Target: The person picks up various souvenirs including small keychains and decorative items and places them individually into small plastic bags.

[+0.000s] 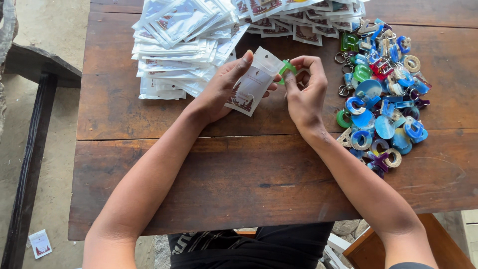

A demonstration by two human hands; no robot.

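1. Above the middle of the brown wooden desk (pixel 164 174), my left hand (pixel 219 92) holds a small white zip pouch (pixel 251 82). My thumb lies across its front and my other fingers are curled behind it, so the hand is closed around the pouch.
2. The pouch's long axis runs on a slant, with its open mouth at the upper right and its printed bottom at the lower left. The mouth points straight toward my other hand.
3. My right hand (pixel 303 92) sits just to the right of that mouth. Its thumb and forefinger pinch a green resin keychain piece (pixel 287 68), and the remaining fingers are loosely bent. The hand is closed on this piece.
4. The green piece touches, or very nearly touches, the lip of the pouch mouth. I cannot tell whether any of it is already inside.
5. The relation that matters: the piece lies to the upper right of the pouch, in line with the pouch's long axis, and my right hand is the nearer one to it.
6. To the right of my right hand lies a heap of letter-shaped keychains (pixel 383 94) in blue, green, purple and tan, well within reach.
7. Beyond my left hand, at the desk's far edge, stand stacks of flat white pouches (pixel 179 45).
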